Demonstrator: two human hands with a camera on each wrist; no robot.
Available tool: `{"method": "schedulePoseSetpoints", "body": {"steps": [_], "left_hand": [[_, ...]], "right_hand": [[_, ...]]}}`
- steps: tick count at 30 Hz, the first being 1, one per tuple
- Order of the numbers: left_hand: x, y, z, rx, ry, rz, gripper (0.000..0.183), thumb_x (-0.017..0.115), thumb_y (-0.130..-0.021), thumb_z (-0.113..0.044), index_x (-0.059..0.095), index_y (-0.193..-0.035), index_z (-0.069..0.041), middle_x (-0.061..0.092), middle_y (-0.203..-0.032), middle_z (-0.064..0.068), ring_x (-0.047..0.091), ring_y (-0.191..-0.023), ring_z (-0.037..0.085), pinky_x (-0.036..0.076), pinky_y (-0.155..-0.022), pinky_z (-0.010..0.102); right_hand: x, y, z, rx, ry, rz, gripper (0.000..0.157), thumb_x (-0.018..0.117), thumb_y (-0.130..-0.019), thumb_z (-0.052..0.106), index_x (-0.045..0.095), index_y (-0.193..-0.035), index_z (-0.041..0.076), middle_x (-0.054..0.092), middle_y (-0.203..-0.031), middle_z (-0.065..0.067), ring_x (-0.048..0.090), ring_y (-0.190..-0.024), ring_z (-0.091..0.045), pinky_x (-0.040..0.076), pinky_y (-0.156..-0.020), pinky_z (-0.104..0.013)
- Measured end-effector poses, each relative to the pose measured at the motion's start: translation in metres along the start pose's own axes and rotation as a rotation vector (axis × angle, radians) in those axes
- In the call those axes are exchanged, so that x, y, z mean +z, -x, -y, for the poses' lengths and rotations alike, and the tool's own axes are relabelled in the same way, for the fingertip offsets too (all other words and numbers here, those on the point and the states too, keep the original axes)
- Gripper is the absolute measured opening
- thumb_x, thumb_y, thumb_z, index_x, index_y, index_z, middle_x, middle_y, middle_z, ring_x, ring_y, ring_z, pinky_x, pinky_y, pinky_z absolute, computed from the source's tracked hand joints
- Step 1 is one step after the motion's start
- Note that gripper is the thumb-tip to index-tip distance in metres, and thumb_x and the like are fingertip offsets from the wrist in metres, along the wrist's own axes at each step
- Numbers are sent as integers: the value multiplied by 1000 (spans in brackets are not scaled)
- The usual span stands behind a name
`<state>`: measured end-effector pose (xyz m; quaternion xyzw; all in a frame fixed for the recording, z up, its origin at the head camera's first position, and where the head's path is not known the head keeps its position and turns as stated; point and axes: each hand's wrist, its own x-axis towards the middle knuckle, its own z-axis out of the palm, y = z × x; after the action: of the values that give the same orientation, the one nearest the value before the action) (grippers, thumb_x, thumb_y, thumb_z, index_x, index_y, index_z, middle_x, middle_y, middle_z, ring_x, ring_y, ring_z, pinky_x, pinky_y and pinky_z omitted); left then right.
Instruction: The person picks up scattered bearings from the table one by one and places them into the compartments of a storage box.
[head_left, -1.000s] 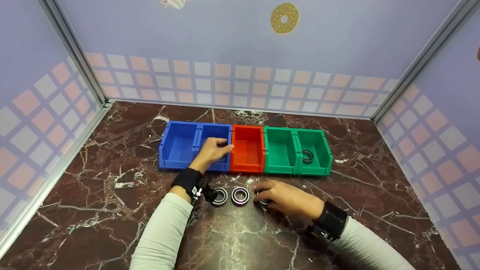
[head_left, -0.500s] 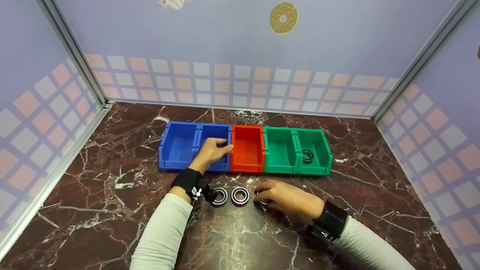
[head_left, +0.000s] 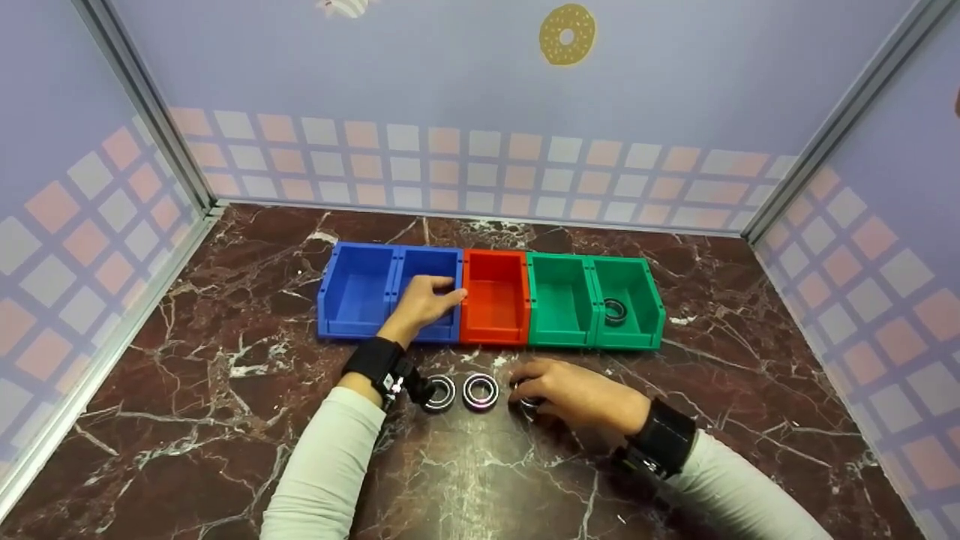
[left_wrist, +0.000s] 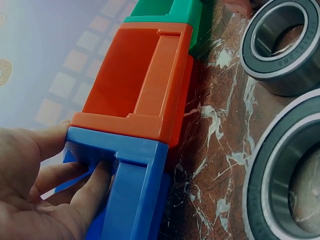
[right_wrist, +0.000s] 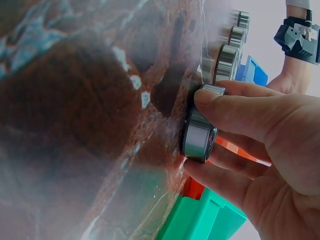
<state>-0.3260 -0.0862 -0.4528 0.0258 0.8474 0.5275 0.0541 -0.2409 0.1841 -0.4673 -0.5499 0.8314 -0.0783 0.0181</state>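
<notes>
Though the bearing point(right_wrist: 201, 135) should feel dense, rigid and slick, the right hand's point(head_left: 577, 397) grip is narrow about its polished outer ring — the sound place — well in from the back edge of the marbled tabletop point(head_left: 225, 450); whether the left hand point(head_left: 424, 304) pinches the plastic blue bin point(left_wrist: 127, 200), I cannot tell.

bearings point(right_wrist: 199, 131) — smooth, shiny metal | their seals point(left_wrist: 256, 197): matt | blue bin point(left_wrist: 131, 197), red bin point(head_left: 495, 304), green bins point(head_left: 561, 300): smooth plastic, soft sheen | tabletop point(head_left: 187, 420) — glossy, marble-look | sleeves point(head_left: 322, 465): matt cloth | wrist straps point(head_left: 371, 360): matt, fabric-like
</notes>
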Motion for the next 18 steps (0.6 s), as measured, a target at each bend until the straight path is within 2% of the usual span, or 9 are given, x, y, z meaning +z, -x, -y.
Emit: {"method": "schedulePoseSetpoints", "body": {"steps": [7,18], "left_hand": [[0,1,1,47,-2,-9,50,67,-92,-16,55,-133,10,54,-141,27,48,-135,36,40,-115,43],[-1,1,0,17,3,2,52,66,-94,-19,54,-136,9,51,-144,25,45,-138,36,36,-118,43]], "right_hand": [[-4,0,-1,-21,23,-10,42,77,-80,3,71,-119,17,63,-132,-6,59,-124,-20,49,-107,-34],[-11,0,-3,-16,27,-26,36,75,-82,2,72,-115,16,64,-132,-9,61,-120,-23,52,-103,-37]]}}
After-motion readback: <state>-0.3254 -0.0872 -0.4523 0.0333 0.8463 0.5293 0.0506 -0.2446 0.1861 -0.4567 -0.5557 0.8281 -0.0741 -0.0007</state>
